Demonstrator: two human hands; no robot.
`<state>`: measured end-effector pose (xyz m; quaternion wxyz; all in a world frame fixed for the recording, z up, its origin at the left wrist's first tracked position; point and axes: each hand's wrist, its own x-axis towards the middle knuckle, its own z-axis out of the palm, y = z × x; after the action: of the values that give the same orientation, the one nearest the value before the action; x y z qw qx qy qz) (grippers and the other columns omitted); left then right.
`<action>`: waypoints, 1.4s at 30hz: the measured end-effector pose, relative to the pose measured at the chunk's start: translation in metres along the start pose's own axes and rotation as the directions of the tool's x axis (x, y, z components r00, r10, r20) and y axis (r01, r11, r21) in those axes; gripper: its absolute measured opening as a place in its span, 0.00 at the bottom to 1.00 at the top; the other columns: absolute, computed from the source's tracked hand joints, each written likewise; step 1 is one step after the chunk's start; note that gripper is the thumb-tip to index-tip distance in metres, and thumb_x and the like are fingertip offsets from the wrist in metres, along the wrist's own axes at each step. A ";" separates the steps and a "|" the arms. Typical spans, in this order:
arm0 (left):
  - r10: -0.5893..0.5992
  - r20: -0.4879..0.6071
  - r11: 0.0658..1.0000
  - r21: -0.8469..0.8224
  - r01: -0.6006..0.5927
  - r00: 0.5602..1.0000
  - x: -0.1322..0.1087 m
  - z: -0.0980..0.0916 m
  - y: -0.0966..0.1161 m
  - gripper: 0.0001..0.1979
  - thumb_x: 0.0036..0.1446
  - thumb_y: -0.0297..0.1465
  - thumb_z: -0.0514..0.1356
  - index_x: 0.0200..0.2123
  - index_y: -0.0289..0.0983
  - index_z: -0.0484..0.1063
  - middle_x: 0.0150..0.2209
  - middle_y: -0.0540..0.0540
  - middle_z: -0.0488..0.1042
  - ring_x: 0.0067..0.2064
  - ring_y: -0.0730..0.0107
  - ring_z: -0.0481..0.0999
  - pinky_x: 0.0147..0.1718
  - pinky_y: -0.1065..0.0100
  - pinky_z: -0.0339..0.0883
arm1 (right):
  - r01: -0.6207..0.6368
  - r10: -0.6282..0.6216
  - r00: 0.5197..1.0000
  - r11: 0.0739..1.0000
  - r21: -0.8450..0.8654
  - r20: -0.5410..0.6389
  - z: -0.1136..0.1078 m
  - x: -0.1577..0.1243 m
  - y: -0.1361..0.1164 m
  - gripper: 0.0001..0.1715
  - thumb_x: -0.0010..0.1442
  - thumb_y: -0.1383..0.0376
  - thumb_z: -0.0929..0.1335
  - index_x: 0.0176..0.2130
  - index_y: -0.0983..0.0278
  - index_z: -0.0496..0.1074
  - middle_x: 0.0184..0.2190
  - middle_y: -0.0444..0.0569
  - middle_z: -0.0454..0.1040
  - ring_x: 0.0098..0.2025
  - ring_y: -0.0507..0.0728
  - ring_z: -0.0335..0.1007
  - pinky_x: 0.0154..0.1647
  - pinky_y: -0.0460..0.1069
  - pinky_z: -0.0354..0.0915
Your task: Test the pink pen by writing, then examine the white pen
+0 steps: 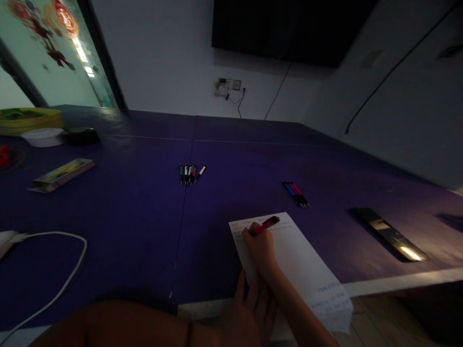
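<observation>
A red pen with a black end is gripped in my right hand, whose fingers are closed round it over a white sheet of paper. Handwritten lines run along the sheet's far end, and more writing shows at its near right corner, which hangs past the table edge. My left hand lies at the paper's near left side, fingers stretched out, partly under my right forearm. The pen's tip is hidden behind my right hand.
Several pens lie mid-table, and more pens lie beyond the paper. A dark phone rests at the right. On the left are an open box, a white cable, a white bowl and a yellow basket.
</observation>
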<state>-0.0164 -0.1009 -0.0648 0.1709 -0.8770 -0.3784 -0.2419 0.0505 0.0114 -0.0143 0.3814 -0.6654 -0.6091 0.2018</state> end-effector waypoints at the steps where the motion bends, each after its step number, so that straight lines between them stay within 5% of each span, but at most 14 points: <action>1: -0.005 -0.006 1.000 -0.006 0.004 1.000 -0.001 0.003 0.002 0.17 0.55 0.34 0.45 0.43 0.41 0.68 0.49 0.48 0.65 0.57 0.52 0.46 0.51 0.46 0.36 | 0.006 -0.006 1.000 1.000 -0.001 0.003 0.000 0.000 0.000 0.10 0.41 0.62 0.59 0.15 0.62 0.53 0.10 0.40 0.55 0.15 0.48 0.50 0.17 0.44 0.47; 5: -0.055 -0.021 0.998 -0.002 0.055 0.998 -0.002 0.008 0.006 0.16 0.54 0.33 0.45 0.42 0.41 0.69 0.49 0.49 0.65 0.58 0.53 0.45 0.50 0.47 0.39 | 0.016 -0.016 1.000 1.000 -0.008 0.012 0.000 -0.001 0.000 0.10 0.42 0.62 0.59 0.15 0.62 0.52 0.09 0.40 0.54 0.15 0.48 0.50 0.16 0.44 0.47; 13: 0.056 -0.010 0.995 0.077 -0.055 0.998 0.009 -0.021 -0.011 0.16 0.56 0.32 0.44 0.42 0.43 0.68 0.46 0.52 0.68 0.51 0.61 0.59 0.46 0.54 0.47 | 0.015 -0.015 1.000 1.000 -0.005 0.013 -0.001 -0.001 -0.001 0.09 0.41 0.63 0.59 0.15 0.62 0.53 0.10 0.40 0.55 0.15 0.48 0.50 0.16 0.44 0.46; 21: 0.071 0.037 0.995 0.061 -0.073 0.997 0.007 -0.019 -0.011 0.17 0.56 0.33 0.43 0.44 0.42 0.67 0.47 0.50 0.67 0.54 0.55 0.55 0.47 0.50 0.43 | -0.020 0.020 1.000 1.000 0.000 0.001 -0.001 0.002 0.000 0.10 0.42 0.63 0.59 0.14 0.62 0.53 0.10 0.40 0.55 0.15 0.49 0.51 0.17 0.45 0.46; 27: 0.054 0.029 0.997 0.060 -0.055 0.998 0.006 -0.016 -0.010 0.17 0.56 0.31 0.43 0.43 0.41 0.68 0.50 0.49 0.65 0.53 0.56 0.55 0.47 0.50 0.43 | -0.108 0.090 0.986 0.986 0.130 0.139 -0.007 0.010 0.005 0.19 0.46 0.54 0.60 0.14 0.62 0.55 0.09 0.39 0.54 0.15 0.49 0.52 0.16 0.45 0.48; 31: 0.053 0.056 0.998 0.042 -0.055 0.997 0.008 -0.019 -0.011 0.18 0.56 0.32 0.42 0.45 0.41 0.67 0.48 0.50 0.66 0.53 0.56 0.56 0.48 0.51 0.40 | -0.058 0.051 0.996 0.992 0.109 0.066 -0.007 0.005 0.005 0.22 0.47 0.50 0.60 0.14 0.62 0.55 0.09 0.39 0.54 0.15 0.50 0.52 0.17 0.45 0.48; 42: 0.039 0.043 0.997 0.071 -0.042 0.998 0.010 -0.022 -0.012 0.19 0.56 0.31 0.41 0.43 0.44 0.68 0.49 0.52 0.66 0.53 0.59 0.55 0.49 0.53 0.40 | -0.021 0.022 1.000 1.000 0.020 -0.021 -0.007 0.002 0.003 0.12 0.41 0.61 0.60 0.13 0.62 0.54 0.09 0.39 0.55 0.15 0.50 0.52 0.17 0.45 0.47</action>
<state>-0.0259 -0.0976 -0.0402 0.1992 -0.8826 -0.3725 -0.2061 0.0577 0.0118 -0.0121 0.3922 -0.6702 -0.5958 0.2052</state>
